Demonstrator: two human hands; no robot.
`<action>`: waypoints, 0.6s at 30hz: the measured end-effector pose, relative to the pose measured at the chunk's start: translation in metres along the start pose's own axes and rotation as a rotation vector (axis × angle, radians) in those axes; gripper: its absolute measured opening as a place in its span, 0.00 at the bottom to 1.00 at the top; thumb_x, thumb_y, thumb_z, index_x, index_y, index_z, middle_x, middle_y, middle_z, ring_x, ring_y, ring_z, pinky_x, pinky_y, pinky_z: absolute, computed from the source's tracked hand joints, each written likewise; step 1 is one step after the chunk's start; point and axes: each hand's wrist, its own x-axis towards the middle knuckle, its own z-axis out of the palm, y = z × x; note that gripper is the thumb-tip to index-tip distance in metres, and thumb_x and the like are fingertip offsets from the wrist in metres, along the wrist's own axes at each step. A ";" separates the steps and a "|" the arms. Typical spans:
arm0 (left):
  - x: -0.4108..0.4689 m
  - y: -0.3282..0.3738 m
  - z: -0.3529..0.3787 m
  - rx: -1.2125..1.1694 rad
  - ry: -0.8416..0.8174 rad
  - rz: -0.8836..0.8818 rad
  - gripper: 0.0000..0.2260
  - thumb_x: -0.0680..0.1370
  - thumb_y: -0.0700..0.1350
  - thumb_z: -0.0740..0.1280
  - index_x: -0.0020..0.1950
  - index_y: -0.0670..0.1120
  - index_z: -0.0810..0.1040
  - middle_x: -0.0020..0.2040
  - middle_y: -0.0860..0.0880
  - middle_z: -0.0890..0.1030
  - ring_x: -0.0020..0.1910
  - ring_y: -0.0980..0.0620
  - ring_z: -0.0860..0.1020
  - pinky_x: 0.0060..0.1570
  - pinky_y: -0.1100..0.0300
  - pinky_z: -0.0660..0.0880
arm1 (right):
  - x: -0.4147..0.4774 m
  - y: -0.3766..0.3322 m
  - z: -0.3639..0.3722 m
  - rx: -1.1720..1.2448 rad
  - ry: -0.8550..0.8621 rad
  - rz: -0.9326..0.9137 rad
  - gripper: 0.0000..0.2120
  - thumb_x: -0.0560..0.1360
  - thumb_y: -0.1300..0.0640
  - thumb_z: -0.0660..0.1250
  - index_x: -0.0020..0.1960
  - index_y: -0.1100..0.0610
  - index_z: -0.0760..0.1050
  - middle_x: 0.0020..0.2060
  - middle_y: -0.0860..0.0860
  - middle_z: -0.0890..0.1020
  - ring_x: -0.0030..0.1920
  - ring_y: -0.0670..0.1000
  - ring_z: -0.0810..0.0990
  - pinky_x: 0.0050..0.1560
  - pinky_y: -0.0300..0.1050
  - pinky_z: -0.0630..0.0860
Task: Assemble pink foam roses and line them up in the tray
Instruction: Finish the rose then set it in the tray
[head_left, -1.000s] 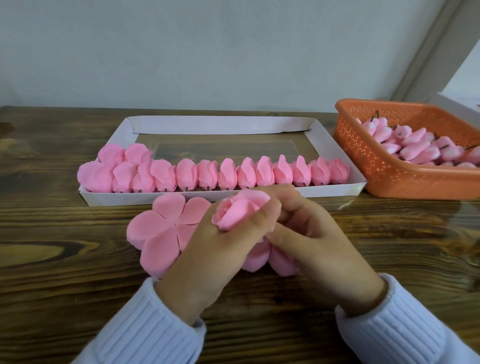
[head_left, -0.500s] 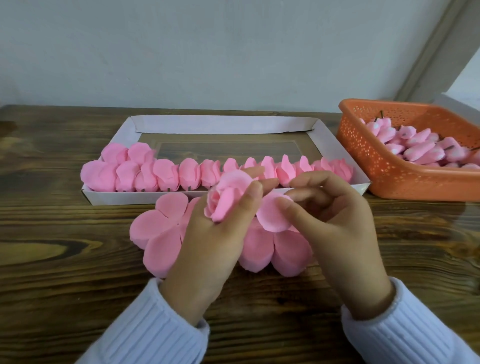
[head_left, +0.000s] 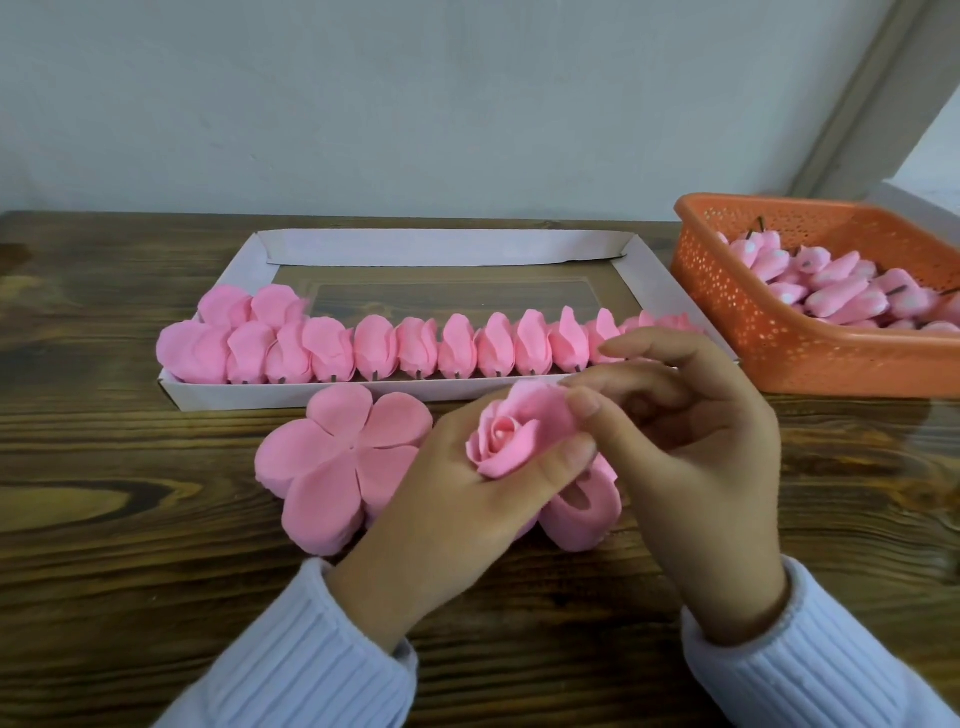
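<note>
Change: rose has turned since half a second ago, so its spiral centre now faces up to the camera; it also sits a little more right and nearer.
Rose: soft matte pink foam with rolled petals around a pale round core, held above the table just near of the tray.
Left hand: it grips the rose from below, fingers curled around it, thumb pressing on its near right side.
Right hand: thumb and forefinger pinch the outer petal at the right edge of the rose; the other fingers are loosely bent above.
Loose petals: curled foam lobes hanging under both hands.
Flat petal piece: five rounded lobes, lying on the table left of the hands.
Tray: shallow white cardboard, rectangular, with a clear window in the bottom.
Row of roses: lined along the near wall of the tray, from left to right.
Basket: orange perforated plastic, at far right, holding pink buds.
Table: dark wood with strong grain.
</note>
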 end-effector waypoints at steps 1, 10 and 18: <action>0.000 0.000 0.000 -0.007 -0.002 0.005 0.05 0.74 0.48 0.69 0.48 0.50 0.82 0.40 0.55 0.85 0.42 0.59 0.82 0.42 0.68 0.76 | 0.000 0.000 0.000 0.022 -0.003 0.008 0.11 0.70 0.60 0.70 0.51 0.55 0.74 0.40 0.45 0.86 0.39 0.44 0.84 0.41 0.35 0.78; 0.001 -0.005 0.000 -0.143 0.125 -0.028 0.11 0.63 0.48 0.77 0.44 0.52 0.84 0.43 0.49 0.85 0.47 0.51 0.83 0.50 0.53 0.81 | 0.002 0.006 -0.002 0.128 0.008 0.135 0.05 0.75 0.65 0.61 0.48 0.61 0.75 0.42 0.53 0.83 0.41 0.51 0.82 0.42 0.40 0.77; 0.004 0.002 -0.003 -0.452 0.193 0.064 0.04 0.68 0.44 0.72 0.34 0.52 0.80 0.39 0.53 0.81 0.41 0.55 0.80 0.43 0.58 0.78 | -0.002 0.005 0.003 -0.099 -0.265 0.226 0.08 0.75 0.67 0.62 0.48 0.57 0.77 0.37 0.47 0.82 0.36 0.44 0.81 0.40 0.37 0.75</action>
